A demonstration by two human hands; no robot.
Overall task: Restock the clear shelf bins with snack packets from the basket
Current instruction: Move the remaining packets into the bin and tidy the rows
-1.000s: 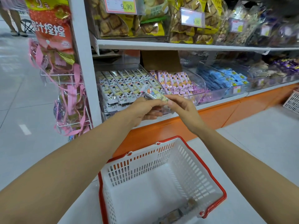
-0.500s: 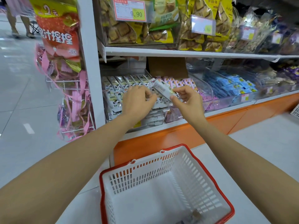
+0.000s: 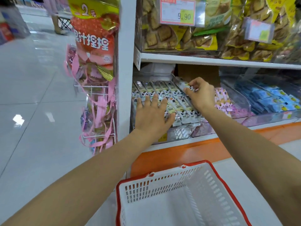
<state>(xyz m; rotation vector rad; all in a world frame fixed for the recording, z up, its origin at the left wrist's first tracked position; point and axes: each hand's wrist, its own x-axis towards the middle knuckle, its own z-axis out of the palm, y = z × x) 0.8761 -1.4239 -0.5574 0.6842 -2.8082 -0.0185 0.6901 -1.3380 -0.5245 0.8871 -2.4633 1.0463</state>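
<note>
Left hand (image 3: 152,116), fingers spread flat, is pressing the packet rows (image 3: 162,93) in the clear bin (image 3: 180,133), seemingly steadying them, while right hand (image 3: 202,95) is pinching one packet (image 3: 182,84) into the back row.

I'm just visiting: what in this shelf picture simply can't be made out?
- Basket floor: the head view's bottom edge cuts it off, so any packets inside can't be seen.
- Cow-print packets: the left hand lies flat over several.
- Farther price tag: blurred, figures unreadable.
- Bin's yellow label: left forearm hides part of it.
</note>
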